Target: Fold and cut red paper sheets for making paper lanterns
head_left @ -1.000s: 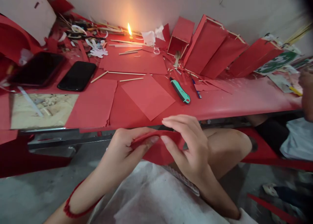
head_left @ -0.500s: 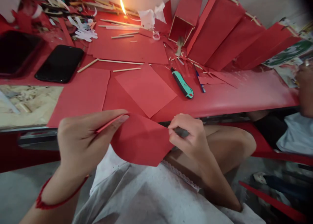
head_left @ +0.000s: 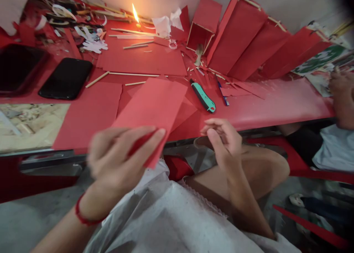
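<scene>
A flat sheet of red paper [head_left: 155, 105] is pinched between the thumb and fingers of my left hand [head_left: 121, 157], over the table's front edge. My right hand [head_left: 225, 142] is apart from the sheet, to its right, with curled fingers and nothing seen in them. Behind the held sheet, a second red sheet [head_left: 184, 111] lies on the table, partly covered. A teal and black utility knife [head_left: 203, 96] lies just beyond my right hand, and a blue pen [head_left: 222, 90] is beside it.
A lit candle [head_left: 135, 15] burns at the back, near thin wooden sticks [head_left: 135, 74] and paper scraps. Red paper boxes [head_left: 235, 35] stand at the back right. Two phones, one a black phone [head_left: 66, 78], lie at left. Another person's hand [head_left: 343, 83] is at far right.
The right hand has let go of the paper and moved slightly right. My left hand has moved right and turned the sheet upward, so it now lies over the other sheet in view.
</scene>
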{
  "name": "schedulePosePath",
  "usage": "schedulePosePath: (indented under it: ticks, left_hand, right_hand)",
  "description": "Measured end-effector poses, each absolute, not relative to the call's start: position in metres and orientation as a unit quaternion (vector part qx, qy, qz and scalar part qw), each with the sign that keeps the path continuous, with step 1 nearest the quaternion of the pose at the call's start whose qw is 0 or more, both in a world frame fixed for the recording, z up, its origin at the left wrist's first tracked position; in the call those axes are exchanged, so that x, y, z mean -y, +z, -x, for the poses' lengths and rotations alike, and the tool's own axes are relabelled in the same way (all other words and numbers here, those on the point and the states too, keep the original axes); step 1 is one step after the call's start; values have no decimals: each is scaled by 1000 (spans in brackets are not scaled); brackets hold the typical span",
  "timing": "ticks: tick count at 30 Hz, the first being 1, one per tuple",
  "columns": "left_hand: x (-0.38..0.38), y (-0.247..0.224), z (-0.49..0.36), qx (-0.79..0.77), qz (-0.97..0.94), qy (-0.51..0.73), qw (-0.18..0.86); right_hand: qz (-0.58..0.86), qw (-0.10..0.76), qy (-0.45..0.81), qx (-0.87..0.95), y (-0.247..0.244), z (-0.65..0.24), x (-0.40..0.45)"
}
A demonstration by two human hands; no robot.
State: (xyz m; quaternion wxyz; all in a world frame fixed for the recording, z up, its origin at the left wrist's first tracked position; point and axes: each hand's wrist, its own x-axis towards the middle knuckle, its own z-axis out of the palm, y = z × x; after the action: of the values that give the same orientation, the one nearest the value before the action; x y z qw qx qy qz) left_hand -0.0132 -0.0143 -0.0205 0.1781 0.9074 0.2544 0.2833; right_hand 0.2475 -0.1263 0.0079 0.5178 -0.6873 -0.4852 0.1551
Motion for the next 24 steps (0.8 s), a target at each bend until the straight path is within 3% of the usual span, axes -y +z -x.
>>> schedulePosePath:
  ticks: [3, 9, 12, 19, 24]
  left_hand:
    - [29, -27, -29, -228, -939, 257, 35]
    - [37, -53, -48, -247, -931, 246, 103]
    - [33, -59, -45, -235, -922, 292, 100]
    - [32, -49, -54, -156, -926, 340, 50]
    - [31, -41, -60, -102, -940, 321, 47]
  right_hand:
    - [659, 476, 218, 540, -3, -232, 117]
    - [738, 289, 39, 609, -22, -228, 100]
    - [783, 227, 8, 578, -22, -239, 81]
    - [742, 192, 171, 619, -7, -290, 42]
    - [696, 105, 217, 676, 4, -307, 25]
